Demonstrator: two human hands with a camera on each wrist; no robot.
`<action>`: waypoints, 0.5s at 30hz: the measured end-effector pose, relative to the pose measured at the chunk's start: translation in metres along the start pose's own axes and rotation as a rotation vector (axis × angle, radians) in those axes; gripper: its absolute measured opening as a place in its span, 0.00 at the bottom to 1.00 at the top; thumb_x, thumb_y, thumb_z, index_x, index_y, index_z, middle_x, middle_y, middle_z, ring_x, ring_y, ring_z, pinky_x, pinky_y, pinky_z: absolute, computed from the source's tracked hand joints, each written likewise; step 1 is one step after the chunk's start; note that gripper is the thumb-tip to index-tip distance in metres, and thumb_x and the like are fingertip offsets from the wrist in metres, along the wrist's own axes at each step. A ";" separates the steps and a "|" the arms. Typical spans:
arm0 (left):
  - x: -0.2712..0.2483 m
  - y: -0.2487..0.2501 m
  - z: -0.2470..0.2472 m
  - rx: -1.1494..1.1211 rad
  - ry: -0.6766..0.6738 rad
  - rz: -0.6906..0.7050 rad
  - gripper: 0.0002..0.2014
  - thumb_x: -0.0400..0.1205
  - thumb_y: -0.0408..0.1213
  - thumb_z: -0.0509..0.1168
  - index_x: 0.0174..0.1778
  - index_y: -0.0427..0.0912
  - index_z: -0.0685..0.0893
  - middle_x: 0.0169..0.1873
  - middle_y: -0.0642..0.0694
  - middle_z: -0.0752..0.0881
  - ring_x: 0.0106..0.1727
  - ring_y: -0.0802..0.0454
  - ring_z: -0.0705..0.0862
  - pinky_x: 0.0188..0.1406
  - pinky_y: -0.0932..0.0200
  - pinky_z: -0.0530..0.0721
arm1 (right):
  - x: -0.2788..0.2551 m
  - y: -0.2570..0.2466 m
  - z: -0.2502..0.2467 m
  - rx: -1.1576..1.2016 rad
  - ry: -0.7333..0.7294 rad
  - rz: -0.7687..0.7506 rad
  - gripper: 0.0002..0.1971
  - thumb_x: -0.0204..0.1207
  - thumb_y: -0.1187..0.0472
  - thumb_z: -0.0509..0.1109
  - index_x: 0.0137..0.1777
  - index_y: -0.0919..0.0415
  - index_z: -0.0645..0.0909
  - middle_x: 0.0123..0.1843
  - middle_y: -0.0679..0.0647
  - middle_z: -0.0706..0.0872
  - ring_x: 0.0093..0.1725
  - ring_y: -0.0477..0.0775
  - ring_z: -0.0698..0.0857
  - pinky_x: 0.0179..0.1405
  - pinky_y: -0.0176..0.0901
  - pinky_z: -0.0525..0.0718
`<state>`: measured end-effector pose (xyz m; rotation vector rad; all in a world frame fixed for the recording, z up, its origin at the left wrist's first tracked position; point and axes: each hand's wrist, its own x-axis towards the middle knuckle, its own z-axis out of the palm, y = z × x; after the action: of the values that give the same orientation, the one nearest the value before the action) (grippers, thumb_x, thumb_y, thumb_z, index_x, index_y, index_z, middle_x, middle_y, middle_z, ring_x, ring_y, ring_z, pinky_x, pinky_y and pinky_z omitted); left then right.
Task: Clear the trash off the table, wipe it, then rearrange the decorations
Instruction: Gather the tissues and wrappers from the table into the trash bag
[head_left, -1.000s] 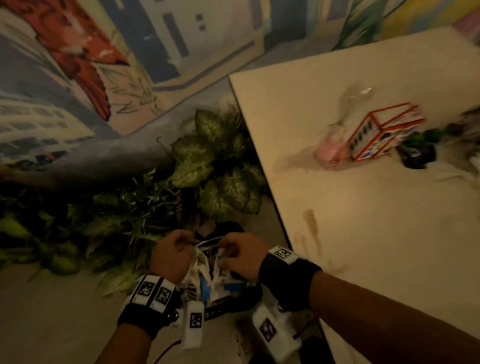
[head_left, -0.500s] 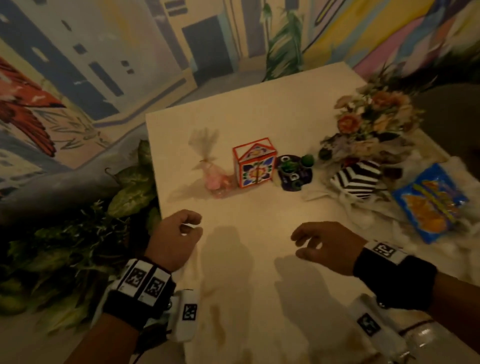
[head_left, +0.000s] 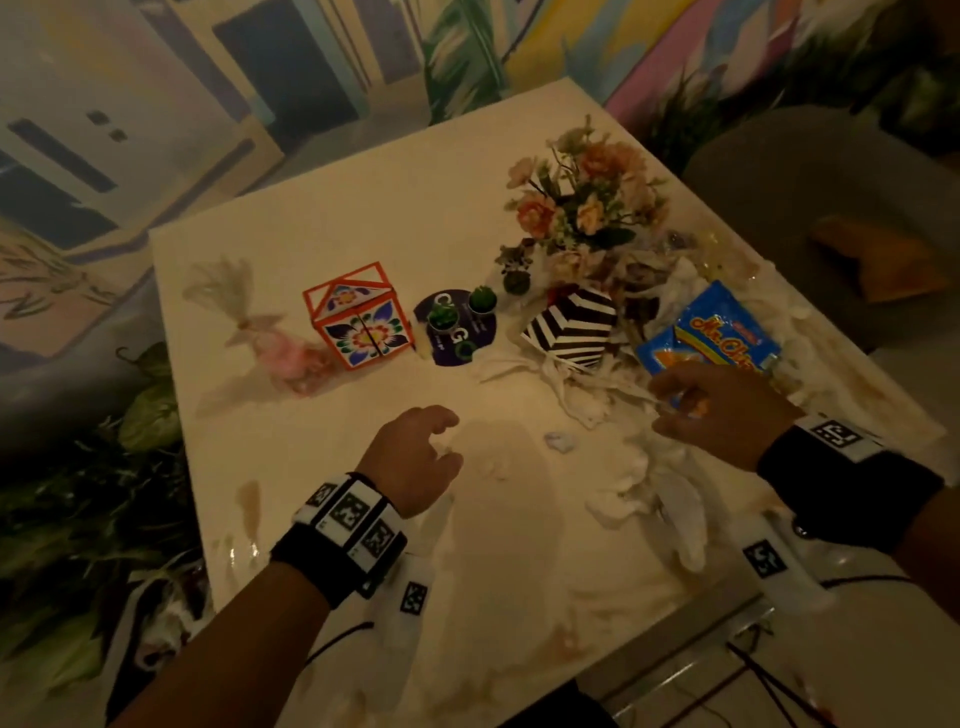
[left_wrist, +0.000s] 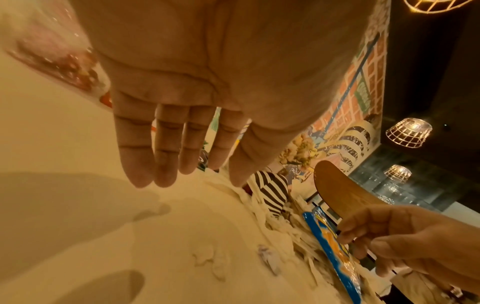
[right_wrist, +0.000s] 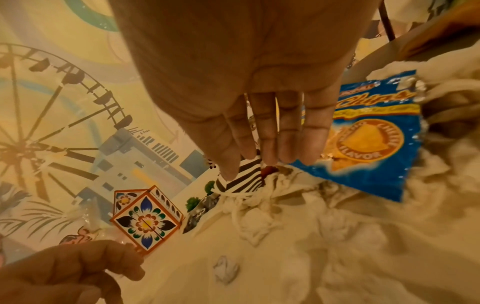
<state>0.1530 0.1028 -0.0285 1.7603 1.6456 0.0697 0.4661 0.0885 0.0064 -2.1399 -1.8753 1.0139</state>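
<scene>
My left hand (head_left: 441, 441) hovers over the white table (head_left: 363, 218), fingers loosely bent and holding nothing; in the left wrist view its fingers (left_wrist: 166, 160) are nearly straight. My right hand (head_left: 670, 405) hangs empty just above the near edge of a blue chip bag (head_left: 711, 332), with relaxed fingers (right_wrist: 272, 144). Crumpled white tissues (head_left: 649, 488) spread around and under the bag. A small paper wad (head_left: 558, 441) lies between my hands. Behind stand a striped vase (head_left: 571, 327) with flowers (head_left: 582, 202), a floral box (head_left: 358, 322), a pink candy bag (head_left: 291, 353) and a purple disc with tiny cacti (head_left: 457, 327).
Brown stains (head_left: 249, 499) mark the table near its left front edge. Leafy plants (head_left: 78, 519) and a bag with trash in it (head_left: 161, 623) sit on the floor to the left. A grey chair (head_left: 831, 208) stands beyond the table's right edge.
A second ago both hands were pressing trash into the bag beside the table. They have since risen empty over the table, and the right hand has moved right to the chip bag.
</scene>
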 end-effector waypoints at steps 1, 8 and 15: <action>0.002 0.003 0.004 0.013 -0.014 0.005 0.21 0.77 0.41 0.70 0.67 0.50 0.77 0.61 0.48 0.79 0.45 0.51 0.81 0.50 0.60 0.78 | -0.003 0.003 0.000 -0.006 0.000 0.004 0.20 0.68 0.60 0.78 0.60 0.56 0.81 0.52 0.47 0.82 0.47 0.49 0.80 0.46 0.38 0.73; 0.008 0.012 0.030 0.160 -0.092 -0.025 0.36 0.74 0.50 0.70 0.76 0.49 0.65 0.70 0.44 0.71 0.68 0.44 0.75 0.69 0.51 0.74 | -0.027 0.024 -0.002 -0.086 0.058 0.027 0.26 0.63 0.61 0.81 0.63 0.57 0.80 0.57 0.51 0.80 0.49 0.48 0.77 0.49 0.37 0.72; 0.001 0.035 0.066 0.225 -0.121 -0.102 0.48 0.64 0.67 0.69 0.77 0.53 0.58 0.74 0.44 0.59 0.74 0.40 0.61 0.71 0.44 0.70 | -0.017 0.063 -0.015 -0.142 0.234 0.082 0.40 0.56 0.60 0.85 0.71 0.57 0.74 0.67 0.63 0.72 0.66 0.67 0.74 0.66 0.56 0.74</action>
<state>0.2160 0.0762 -0.0598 1.8022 1.7045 -0.2738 0.5270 0.0637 -0.0065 -2.3152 -1.8109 0.6257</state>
